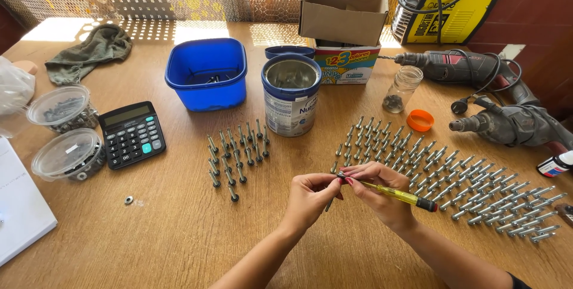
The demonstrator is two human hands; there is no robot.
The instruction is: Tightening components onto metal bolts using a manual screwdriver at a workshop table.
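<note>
- Hands are meeting low over the surface [179,247]: the right hand [382,196] is gripping a yellow screwdriver [401,196], the left hand [310,196] is pinching what is probably one bolt [338,177] at its tip.
- Next move is calling for steady alignment, tip on bolt.
- Tin [290,103], blue-and-white label, is standing behind the bolt rows [465,187]; a brown box [343,11] is sitting on a colourful carton [346,65].

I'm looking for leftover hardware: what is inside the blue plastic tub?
The blue plastic tub holds a few small dark metal pieces, probably screws, on its floor near the back. Its front wall hides the nearer part of the floor, so anything lying there cannot be seen.
</note>
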